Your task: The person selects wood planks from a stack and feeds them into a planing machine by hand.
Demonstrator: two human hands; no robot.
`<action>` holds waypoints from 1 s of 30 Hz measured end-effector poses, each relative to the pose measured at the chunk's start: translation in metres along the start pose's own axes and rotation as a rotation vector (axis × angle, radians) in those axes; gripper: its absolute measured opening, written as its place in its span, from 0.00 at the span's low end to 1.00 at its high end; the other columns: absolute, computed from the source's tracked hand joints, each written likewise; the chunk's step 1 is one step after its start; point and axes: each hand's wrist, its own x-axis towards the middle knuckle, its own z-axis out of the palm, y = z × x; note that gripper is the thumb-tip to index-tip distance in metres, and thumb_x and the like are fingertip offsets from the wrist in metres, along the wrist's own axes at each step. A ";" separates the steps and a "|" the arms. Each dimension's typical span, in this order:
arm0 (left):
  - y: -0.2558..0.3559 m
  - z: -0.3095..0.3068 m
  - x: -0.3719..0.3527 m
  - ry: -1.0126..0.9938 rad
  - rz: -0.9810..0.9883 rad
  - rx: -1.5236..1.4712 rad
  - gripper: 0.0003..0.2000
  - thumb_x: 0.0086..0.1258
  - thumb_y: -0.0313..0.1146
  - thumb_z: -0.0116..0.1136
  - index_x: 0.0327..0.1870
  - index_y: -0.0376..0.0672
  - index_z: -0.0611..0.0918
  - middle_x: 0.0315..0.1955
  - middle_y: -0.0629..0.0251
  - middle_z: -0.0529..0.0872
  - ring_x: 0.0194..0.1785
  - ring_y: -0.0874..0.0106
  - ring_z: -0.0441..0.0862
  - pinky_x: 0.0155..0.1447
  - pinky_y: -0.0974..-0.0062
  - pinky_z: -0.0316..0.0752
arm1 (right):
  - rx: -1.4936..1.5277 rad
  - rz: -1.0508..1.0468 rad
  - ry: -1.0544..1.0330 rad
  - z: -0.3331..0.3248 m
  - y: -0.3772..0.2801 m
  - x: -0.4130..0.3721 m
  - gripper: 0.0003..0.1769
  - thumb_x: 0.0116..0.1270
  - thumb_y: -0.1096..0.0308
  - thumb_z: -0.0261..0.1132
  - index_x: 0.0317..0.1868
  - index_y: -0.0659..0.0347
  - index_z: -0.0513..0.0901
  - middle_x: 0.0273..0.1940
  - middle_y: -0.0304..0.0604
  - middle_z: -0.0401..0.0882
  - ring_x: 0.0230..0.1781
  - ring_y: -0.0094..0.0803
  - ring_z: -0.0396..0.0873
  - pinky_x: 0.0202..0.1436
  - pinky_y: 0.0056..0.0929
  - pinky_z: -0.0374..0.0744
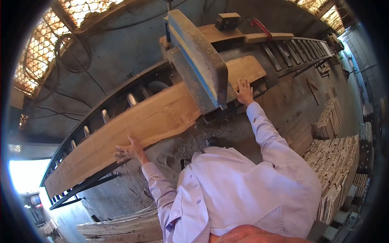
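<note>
A long wooden plank point(133, 125) lies on a roller conveyor point(106, 116) and runs under a large dusty machine head point(198, 52) with a blue stripe. Its far part point(246, 69) comes out on the machine's right side. My left hand point(130, 150) rests on the near edge of the plank, fingers spread. On the machine's other side, my right hand point(244, 92) touches the near edge of the wood there, fingers extended and pointing away from me. Neither hand is wrapped round anything.
A red clamp point(261, 29) and a dark block point(227, 21) sit behind the machine. More rollers point(298, 52) extend to the right. Stacked thin boards point(330, 174) stand at the lower right. Thick planks point(121, 227) lie at the lower left. Cables hang on the back wall.
</note>
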 end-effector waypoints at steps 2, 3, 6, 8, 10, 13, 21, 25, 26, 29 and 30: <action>0.005 0.006 0.012 0.000 0.023 0.007 0.52 0.63 0.68 0.61 0.74 0.27 0.64 0.76 0.31 0.55 0.82 0.36 0.40 0.78 0.30 0.26 | -0.040 -0.003 -0.046 -0.005 -0.013 0.020 0.43 0.73 0.41 0.58 0.81 0.50 0.57 0.82 0.58 0.44 0.84 0.55 0.41 0.78 0.67 0.52; 0.001 0.020 0.020 0.027 0.055 0.030 0.52 0.62 0.68 0.61 0.73 0.27 0.64 0.76 0.31 0.55 0.82 0.36 0.40 0.77 0.29 0.26 | -0.057 -0.005 -0.070 -0.001 -0.017 0.033 0.42 0.73 0.42 0.58 0.81 0.48 0.57 0.83 0.57 0.44 0.84 0.55 0.41 0.77 0.69 0.53; 0.003 0.038 0.033 0.066 0.111 0.021 0.52 0.62 0.68 0.62 0.72 0.27 0.66 0.75 0.30 0.56 0.82 0.36 0.40 0.76 0.26 0.26 | -0.143 -0.069 -0.064 0.015 -0.009 0.065 0.40 0.73 0.45 0.58 0.80 0.48 0.59 0.81 0.56 0.49 0.83 0.55 0.46 0.75 0.70 0.58; 0.003 0.046 0.040 0.077 0.117 0.008 0.52 0.61 0.68 0.62 0.73 0.27 0.65 0.76 0.30 0.54 0.82 0.34 0.37 0.74 0.24 0.26 | -0.167 -0.123 -0.126 0.006 -0.012 0.079 0.38 0.73 0.48 0.59 0.79 0.51 0.61 0.79 0.55 0.55 0.81 0.54 0.52 0.74 0.65 0.63; 0.009 0.050 0.048 0.048 0.087 0.006 0.53 0.61 0.69 0.63 0.74 0.28 0.64 0.77 0.31 0.50 0.81 0.31 0.33 0.74 0.23 0.25 | -0.025 -0.276 -0.149 0.018 0.012 0.103 0.36 0.69 0.60 0.62 0.76 0.59 0.65 0.77 0.55 0.61 0.79 0.54 0.57 0.75 0.50 0.69; 0.036 0.035 0.062 -0.042 0.019 -0.021 0.55 0.60 0.70 0.63 0.76 0.31 0.62 0.78 0.32 0.45 0.79 0.26 0.27 0.74 0.23 0.23 | 0.324 -0.567 -0.312 0.017 0.016 0.127 0.27 0.70 0.64 0.62 0.67 0.65 0.75 0.66 0.54 0.77 0.71 0.44 0.70 0.71 0.40 0.72; 0.051 0.037 0.076 -0.050 0.051 -0.014 0.55 0.62 0.70 0.60 0.76 0.27 0.60 0.77 0.29 0.45 0.82 0.36 0.25 0.74 0.28 0.16 | 0.631 -0.345 -0.275 0.023 0.007 0.120 0.26 0.71 0.61 0.64 0.66 0.65 0.77 0.64 0.54 0.77 0.69 0.44 0.70 0.71 0.38 0.70; 0.046 0.044 0.075 0.012 0.114 -0.025 0.53 0.65 0.68 0.57 0.75 0.24 0.60 0.77 0.29 0.48 0.83 0.42 0.26 0.74 0.28 0.15 | 0.446 -0.404 -0.166 0.026 0.005 0.108 0.26 0.70 0.60 0.65 0.65 0.64 0.77 0.66 0.56 0.75 0.70 0.47 0.70 0.73 0.39 0.68; 0.043 0.046 0.073 0.018 0.123 -0.029 0.52 0.66 0.68 0.57 0.75 0.25 0.60 0.76 0.29 0.49 0.83 0.42 0.27 0.74 0.27 0.15 | 0.401 -0.414 -0.111 0.032 0.007 0.097 0.27 0.70 0.60 0.65 0.65 0.64 0.78 0.66 0.57 0.75 0.70 0.48 0.69 0.73 0.39 0.68; 0.034 0.054 0.074 0.030 0.148 -0.001 0.49 0.69 0.66 0.54 0.75 0.25 0.61 0.76 0.29 0.51 0.84 0.43 0.31 0.74 0.26 0.16 | 0.244 -0.449 0.151 0.056 0.016 0.048 0.27 0.70 0.59 0.65 0.65 0.64 0.78 0.67 0.59 0.73 0.71 0.51 0.69 0.74 0.40 0.67; 0.032 0.059 0.074 0.030 0.163 0.012 0.48 0.70 0.65 0.53 0.75 0.26 0.62 0.76 0.30 0.52 0.84 0.44 0.32 0.74 0.26 0.16 | 0.250 -0.421 0.178 0.054 0.019 0.023 0.27 0.70 0.59 0.65 0.65 0.63 0.78 0.68 0.60 0.73 0.71 0.52 0.68 0.75 0.40 0.67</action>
